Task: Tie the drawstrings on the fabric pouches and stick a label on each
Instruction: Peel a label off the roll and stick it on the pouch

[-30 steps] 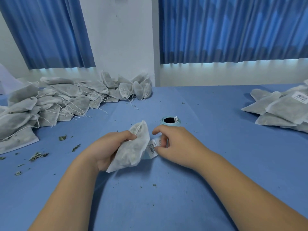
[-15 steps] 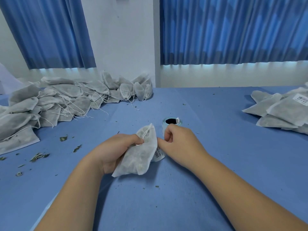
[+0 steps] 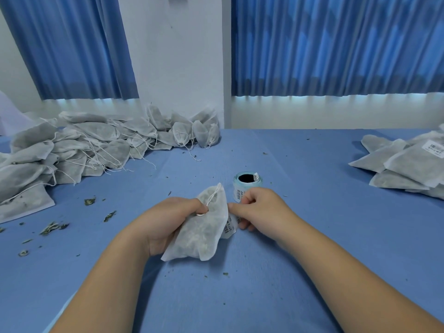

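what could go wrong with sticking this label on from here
The label sits half hidden behind the pouch, pinched by the right hand; it may go on creased or crooked.
The left hand grips only one side of the pouch, so the soft fabric could shift.
Leaf crumbs on the table could catch the adhesive.

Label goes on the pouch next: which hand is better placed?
Right. The right hand pinches the label at the edge of the pouch; the left hand grips the pouch, steadying it.
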### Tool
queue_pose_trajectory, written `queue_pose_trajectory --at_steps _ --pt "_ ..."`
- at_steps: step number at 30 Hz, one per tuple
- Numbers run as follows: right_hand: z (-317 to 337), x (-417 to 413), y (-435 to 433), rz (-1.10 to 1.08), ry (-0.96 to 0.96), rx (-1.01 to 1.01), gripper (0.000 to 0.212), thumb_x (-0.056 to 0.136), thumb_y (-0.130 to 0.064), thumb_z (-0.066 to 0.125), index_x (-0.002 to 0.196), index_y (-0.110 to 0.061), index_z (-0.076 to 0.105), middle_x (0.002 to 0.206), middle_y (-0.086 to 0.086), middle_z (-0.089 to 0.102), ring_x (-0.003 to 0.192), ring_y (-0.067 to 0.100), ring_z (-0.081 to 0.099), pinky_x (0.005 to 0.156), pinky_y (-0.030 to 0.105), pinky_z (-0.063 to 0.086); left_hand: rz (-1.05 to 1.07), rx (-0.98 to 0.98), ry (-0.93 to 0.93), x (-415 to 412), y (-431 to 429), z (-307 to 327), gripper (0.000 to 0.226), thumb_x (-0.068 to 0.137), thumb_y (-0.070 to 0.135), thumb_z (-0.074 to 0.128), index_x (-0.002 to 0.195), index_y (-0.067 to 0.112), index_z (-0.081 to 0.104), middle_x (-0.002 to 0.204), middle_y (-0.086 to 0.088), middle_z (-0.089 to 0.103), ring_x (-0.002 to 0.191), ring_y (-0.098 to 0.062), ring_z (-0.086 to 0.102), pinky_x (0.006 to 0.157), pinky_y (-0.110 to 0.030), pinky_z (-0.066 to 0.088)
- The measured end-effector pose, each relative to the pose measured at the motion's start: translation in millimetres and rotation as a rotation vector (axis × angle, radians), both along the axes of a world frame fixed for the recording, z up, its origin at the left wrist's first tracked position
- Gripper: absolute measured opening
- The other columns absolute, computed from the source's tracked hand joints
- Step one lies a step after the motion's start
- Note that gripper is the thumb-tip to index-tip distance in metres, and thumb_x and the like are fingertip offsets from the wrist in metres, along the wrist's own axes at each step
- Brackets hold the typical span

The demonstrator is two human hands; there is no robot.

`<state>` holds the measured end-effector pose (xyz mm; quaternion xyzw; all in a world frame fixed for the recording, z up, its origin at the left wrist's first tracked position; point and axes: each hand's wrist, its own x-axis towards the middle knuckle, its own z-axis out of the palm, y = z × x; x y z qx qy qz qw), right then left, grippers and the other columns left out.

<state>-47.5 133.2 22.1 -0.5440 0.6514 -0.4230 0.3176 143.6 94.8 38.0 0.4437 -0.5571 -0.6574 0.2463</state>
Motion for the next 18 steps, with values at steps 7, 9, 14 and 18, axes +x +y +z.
queue_pose_trajectory --at_steps 7,9,14,18 --pt "2.6 -4.4 3.2 0.053 -0.026 -0.007 0.027 0.078 -0.03 0.076 0.073 -0.014 0.055 0.056 0.001 0.068 0.053 0.012 0.061 0.058 0.029 0.054 0.016 0.002 0.009 -0.4 1.2 -1.1 0.018 0.092 0.012 0.053 0.088 0.003 0.068 0.076 -0.011 0.067 0.062 -0.021 0.065 0.054 -0.023 0.05" --pt "3.3 -5.1 4.1 0.07 -0.029 -0.019 0.026 0.078 -0.027 0.077 0.075 -0.013 0.056 0.056 0.002 0.069 0.052 0.013 0.061 0.058 0.03 0.054 0.018 0.003 0.005 0.7 1.6 -0.8 0.019 0.092 0.013 0.053 0.085 0.004 0.069 0.074 -0.011 0.067 0.062 -0.021 0.065 0.054 -0.023 0.05" --pt "4.9 -4.7 6.7 0.079 -0.007 -0.032 0.018 0.08 -0.014 0.074 0.077 -0.012 0.057 0.057 0.002 0.068 0.049 0.01 0.061 0.052 0.022 0.053 0.016 0.001 -0.021 1.4 4.7 1.0 0.037 0.091 0.013 0.055 0.06 0.013 0.074 0.067 -0.008 0.066 0.055 -0.019 0.064 0.049 -0.023 0.049" --pt "8.3 -5.8 9.1 0.049 -0.028 0.011 0.016 0.079 0.001 0.067 0.081 -0.01 0.055 0.055 0.005 0.066 0.049 0.015 0.061 0.052 0.026 0.052 0.016 0.002 -0.049 3.2 7.9 3.8 0.038 0.091 0.015 0.056 0.057 0.014 0.074 0.066 -0.008 0.066 0.055 -0.019 0.064 0.049 -0.023 0.049"
